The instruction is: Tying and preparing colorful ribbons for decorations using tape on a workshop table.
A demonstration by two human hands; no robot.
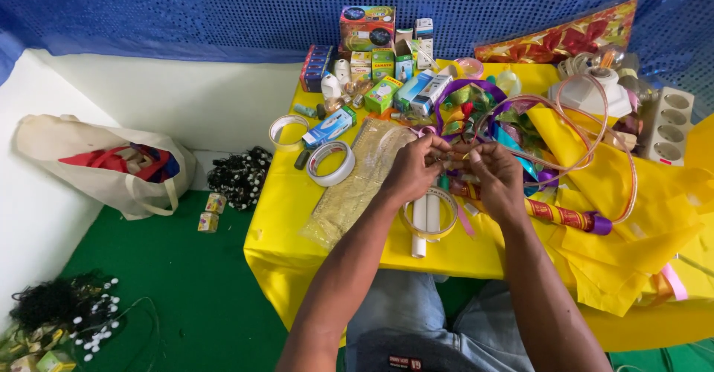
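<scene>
I see my left hand (413,170) and my right hand (494,177) close together over the yellow table (286,216). Both pinch a small shiny ribbon piece (455,161) between the fingertips, just above a tape ring (430,216) and two white sticks (424,227). A purple ribbon pile (476,108) lies just behind

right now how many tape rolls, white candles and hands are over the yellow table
tape rolls: 3
white candles: 2
hands: 2, the left hand and the right hand
total: 7
</scene>
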